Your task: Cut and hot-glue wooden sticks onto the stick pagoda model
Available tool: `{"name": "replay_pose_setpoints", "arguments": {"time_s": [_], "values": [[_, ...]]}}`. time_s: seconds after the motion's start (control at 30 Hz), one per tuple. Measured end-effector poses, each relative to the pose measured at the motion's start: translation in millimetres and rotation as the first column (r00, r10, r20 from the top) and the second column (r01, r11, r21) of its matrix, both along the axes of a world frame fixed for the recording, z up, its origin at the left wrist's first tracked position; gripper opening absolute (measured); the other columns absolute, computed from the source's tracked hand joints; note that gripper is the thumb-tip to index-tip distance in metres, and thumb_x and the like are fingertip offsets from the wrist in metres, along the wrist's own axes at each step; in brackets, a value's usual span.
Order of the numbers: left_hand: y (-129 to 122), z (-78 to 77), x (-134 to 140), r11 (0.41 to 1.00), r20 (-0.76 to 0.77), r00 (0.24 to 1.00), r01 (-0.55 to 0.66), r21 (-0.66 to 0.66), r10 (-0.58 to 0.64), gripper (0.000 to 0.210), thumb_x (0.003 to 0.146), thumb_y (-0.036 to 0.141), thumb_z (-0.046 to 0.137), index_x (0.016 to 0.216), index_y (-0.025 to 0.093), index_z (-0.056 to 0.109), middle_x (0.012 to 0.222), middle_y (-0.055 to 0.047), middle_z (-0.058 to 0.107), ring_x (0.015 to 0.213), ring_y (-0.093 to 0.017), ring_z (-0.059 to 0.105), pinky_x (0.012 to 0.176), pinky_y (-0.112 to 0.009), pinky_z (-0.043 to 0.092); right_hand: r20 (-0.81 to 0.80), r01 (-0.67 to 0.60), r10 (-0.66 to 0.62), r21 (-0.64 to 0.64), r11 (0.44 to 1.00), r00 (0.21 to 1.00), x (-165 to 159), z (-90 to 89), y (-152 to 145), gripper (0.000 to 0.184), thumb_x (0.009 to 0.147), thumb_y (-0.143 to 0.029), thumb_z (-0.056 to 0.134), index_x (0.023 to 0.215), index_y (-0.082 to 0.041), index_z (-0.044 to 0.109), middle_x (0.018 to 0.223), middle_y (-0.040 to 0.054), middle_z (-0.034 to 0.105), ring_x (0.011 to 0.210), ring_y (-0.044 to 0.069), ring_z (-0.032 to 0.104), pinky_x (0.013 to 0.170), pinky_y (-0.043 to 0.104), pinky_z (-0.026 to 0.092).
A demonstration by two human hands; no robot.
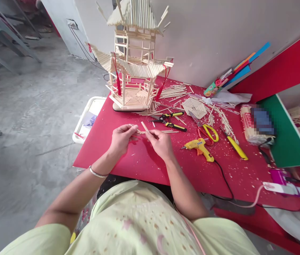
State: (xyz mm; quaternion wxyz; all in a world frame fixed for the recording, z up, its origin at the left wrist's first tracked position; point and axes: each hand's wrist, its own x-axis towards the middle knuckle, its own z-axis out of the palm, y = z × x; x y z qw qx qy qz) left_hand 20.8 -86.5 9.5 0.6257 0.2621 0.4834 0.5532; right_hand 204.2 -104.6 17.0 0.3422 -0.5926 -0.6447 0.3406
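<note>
My right hand (161,144) pinches a short pale wooden stick (144,126), which points up and to the left from the fingertips. Close beside it, my left hand (122,139) has thumb and forefinger pressed together. Whatever lies in that pinch is too small to make out. Both hands are over the red tabletop (139,161), near its front edge. A few thin sticks (169,131) lie just behind my right hand. Beyond the hands stands a tiered pagoda model (136,71) built from such sticks, with red tassels hanging from its roof corners.
Black-and-yellow pliers (175,125), yellow-handled scissors (209,131), a utility knife (237,148) and a yellow glue gun (200,148) with a cord lie right of the hands. A hexagonal stick panel (194,108) sits among scraps. A white tray (86,106) is left of the table.
</note>
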Motion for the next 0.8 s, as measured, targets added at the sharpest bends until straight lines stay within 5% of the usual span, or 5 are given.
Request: {"name": "replay_pose_setpoints", "arguments": {"time_s": [0.2,0.5,0.63,0.73,0.8], "values": [[25,15.1,-2,0.999,0.124,0.991,-0.039,-0.028,0.042,0.022,0.080,0.021,0.089,0.092,0.011,0.073,0.087,-0.007,0.078,0.078,-0.016,0.078,0.064,-0.021,0.062,0.565,-0.172,0.114,0.050,0.984,0.817,11,-2.5,-15,0.028,0.106,-0.040,0.057,0.102,-0.025,0.080,0.097,0.0070,0.077,0.092,0.022,0.070,0.075,0.030,0.045],[50,7.9,25,0.996,0.162,0.985,-0.042,-0.075,0.054,0.025,0.086,0.028,0.086,0.089,0.014,0.065,0.076,0.000,0.073,0.070,-0.012,0.076,0.060,-0.017,0.059,0.592,-0.208,0.134,0.058,0.976,0.795,10,7.1,-23,0.041,0.106,-0.053,0.053,0.135,-0.028,0.071,0.115,0.0092,0.073,0.107,0.026,0.069,0.081,0.033,0.052],[48,1.8,31,1.000,0.176,0.984,-0.020,-0.024,0.024,0.027,0.089,0.032,0.083,0.086,0.015,0.063,0.077,-0.001,0.073,0.074,-0.013,0.077,0.062,-0.018,0.061,0.600,-0.022,-0.044,0.103,0.994,0.798,67,23.7,-38,0.040,0.108,-0.032,0.043,0.139,-0.028,0.068,0.124,0.0073,0.073,0.107,0.024,0.069,0.090,0.034,0.052],[46,-1.3,33,1.000,0.189,0.982,0.005,-0.007,-0.004,0.022,0.092,0.028,0.081,0.087,0.014,0.064,0.080,-0.002,0.074,0.076,-0.013,0.077,0.063,-0.019,0.062,0.741,0.282,-0.285,0.134,0.950,0.608,132,25.9,-58,0.045,0.097,-0.022,0.050,0.138,-0.022,0.068,0.134,0.0126,0.069,0.123,0.033,0.063,0.098,0.041,0.050],[46,-2.2,34,1.000,0.192,0.981,0.004,-0.006,-0.003,0.016,0.092,0.022,0.080,0.090,0.014,0.066,0.082,-0.003,0.075,0.076,-0.013,0.077,0.064,-0.019,0.062,0.833,0.429,-0.268,0.041,0.903,0.484,168,20.3,-69,0.050,0.093,-0.026,0.056,0.141,-0.017,0.065,0.134,0.0178,0.067,0.123,0.038,0.062,0.097,0.045,0.050]]}}
